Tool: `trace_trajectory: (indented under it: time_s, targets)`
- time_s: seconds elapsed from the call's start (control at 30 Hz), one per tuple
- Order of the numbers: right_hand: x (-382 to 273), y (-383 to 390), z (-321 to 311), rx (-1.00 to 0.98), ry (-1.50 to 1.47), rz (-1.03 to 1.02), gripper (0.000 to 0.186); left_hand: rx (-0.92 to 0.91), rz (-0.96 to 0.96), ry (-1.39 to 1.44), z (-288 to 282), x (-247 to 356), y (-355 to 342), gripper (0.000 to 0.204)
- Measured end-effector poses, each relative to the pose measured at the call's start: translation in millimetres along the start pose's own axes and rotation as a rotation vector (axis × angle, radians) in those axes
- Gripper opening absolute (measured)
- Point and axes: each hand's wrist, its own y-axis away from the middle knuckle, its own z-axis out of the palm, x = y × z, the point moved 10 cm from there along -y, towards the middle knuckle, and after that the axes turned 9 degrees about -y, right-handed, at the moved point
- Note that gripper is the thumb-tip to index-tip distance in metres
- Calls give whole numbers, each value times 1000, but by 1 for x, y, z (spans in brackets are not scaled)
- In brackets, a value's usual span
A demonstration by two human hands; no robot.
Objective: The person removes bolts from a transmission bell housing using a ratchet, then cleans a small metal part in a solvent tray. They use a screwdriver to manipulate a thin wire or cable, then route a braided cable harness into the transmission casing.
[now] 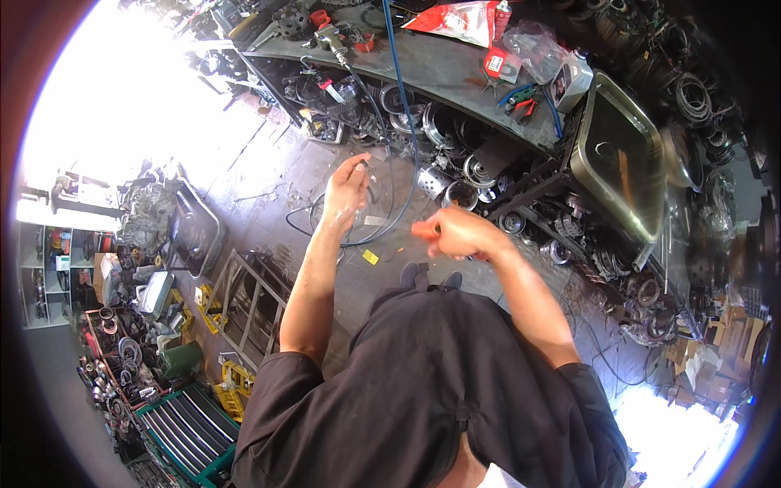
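My left hand [346, 195] is raised in front of me over the floor. Its fingers are pinched together around a small dark thing, too small to name. To its right, my right hand [460, 233] is closed, with its fingers curled toward the left hand. Whatever it may hold is hidden, and its fingertips are slightly smeared. The two hands are apart. A blue hose [404, 98] hangs down from above between them and the workbench [439, 81], then loops on the floor near the left hand.
On the bench lie an air tool [331, 41], red-handled pliers [525, 111] and a red-and-white bag [462, 19]. A large metal pan [657, 138] leans at its right end. Metal parts crowd beneath. A metal frame [248, 305] and green tool chest [189, 431] stand left.
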Motion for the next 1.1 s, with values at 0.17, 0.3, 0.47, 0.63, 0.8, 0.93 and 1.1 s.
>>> trace_trajectory:
  time_s: [0.17,0.3,0.47,0.63,0.8,0.93,1.1]
  targets:
    - [0,3,36,-319,-83,-6,39,94,-110,484,-8,-15,-11,26]
    - [12,-8,11,33,-186,66,40,23,-147,637,-7,-24,-13,25]
    - [10,-12,6,156,-109,50,27,11,-140,679,-10,-23,-18,25]
    - [-1,-11,16,61,-55,-71,33,31,-127,690,-13,-22,-20,27]
    - [4,-15,18,55,-66,4,37,11,-86,699,-10,-19,-18,26]
    - [4,-14,22,-21,-100,35,37,3,-72,587,-4,-14,-13,29]
    - [8,-12,14,9,-87,102,37,-7,-32,428,3,-5,-7,33]
